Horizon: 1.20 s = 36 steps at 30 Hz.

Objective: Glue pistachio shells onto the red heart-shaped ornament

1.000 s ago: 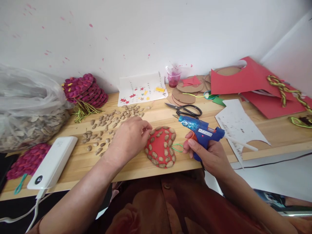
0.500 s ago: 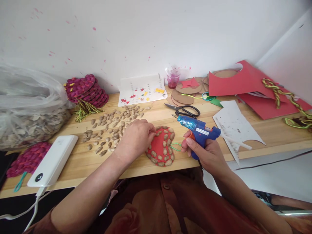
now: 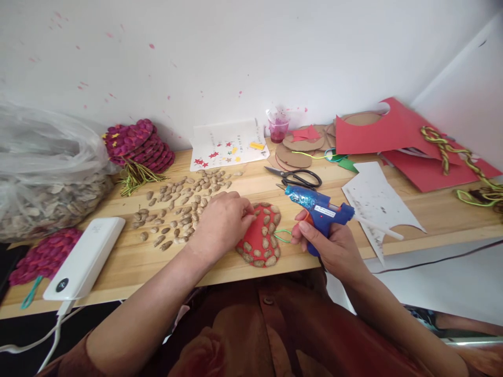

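My left hand (image 3: 223, 222) reaches over the left edge of a red gourd-shaped card (image 3: 254, 233), fingertips pinched together at its upper left; whatever they hold is hidden. Peanut shells line the card's rim and cross its middle, and a green loop (image 3: 283, 235) sticks out from its right side. In my right hand (image 3: 330, 241) is a blue glue gun (image 3: 320, 209), gripped by the handle, its nozzle pointing up and left. Loose peanut shells (image 3: 188, 209) lie scattered on the wooden table to the left of the card, partly beside my left hand.
Black scissors (image 3: 298, 177) lie behind the glue gun. A plastic bag of shells (image 3: 51, 178), a white power bank (image 3: 84, 259) and purple shell pieces (image 3: 137, 144) are at left. Red card (image 3: 373, 133), white paper (image 3: 381, 204) and a plastic cup (image 3: 278, 128) stand farther back or right.
My left hand has shifted very slightly to the right and its fingertips have moved a little over the card. The glue gun in my right hand has hardly moved.
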Tool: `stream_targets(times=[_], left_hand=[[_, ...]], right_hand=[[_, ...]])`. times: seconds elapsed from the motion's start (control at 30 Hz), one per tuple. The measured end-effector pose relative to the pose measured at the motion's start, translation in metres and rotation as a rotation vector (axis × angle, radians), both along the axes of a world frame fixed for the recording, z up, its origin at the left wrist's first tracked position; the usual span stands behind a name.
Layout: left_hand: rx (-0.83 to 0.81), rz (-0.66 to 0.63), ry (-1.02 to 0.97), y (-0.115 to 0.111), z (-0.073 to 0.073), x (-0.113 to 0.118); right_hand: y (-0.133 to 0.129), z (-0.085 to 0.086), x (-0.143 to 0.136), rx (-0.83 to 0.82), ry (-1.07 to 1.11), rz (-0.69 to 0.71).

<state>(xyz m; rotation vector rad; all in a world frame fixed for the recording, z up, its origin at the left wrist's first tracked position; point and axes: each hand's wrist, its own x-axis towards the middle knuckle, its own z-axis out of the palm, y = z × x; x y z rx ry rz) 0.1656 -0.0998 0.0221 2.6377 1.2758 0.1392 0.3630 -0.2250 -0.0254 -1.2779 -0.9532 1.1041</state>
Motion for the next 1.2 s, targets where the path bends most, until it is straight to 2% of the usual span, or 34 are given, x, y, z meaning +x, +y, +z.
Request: stream_targets(times=[0.57,0.77,0.93,1.2], left_hand=[[0.066,0.001,0.033,-0.003,-0.006,0.003],[0.042,0.033,-0.033,0.002,0.008,-0.005],[0.093,0.077,-0.032,0.008,0.017,-0.015],[0.037,0.022,-0.111,0.006,0.006,-0.010]], right_hand=[[0.000,0.000,0.000,0.014,0.011,0.004],[0.001,-0.002,0.001,0.018,0.034,0.012],[0.001,-0.002,0.000,0.018,0.028,0.010],[0.000,-0.003,0.001,0.015,0.032,0.013]])
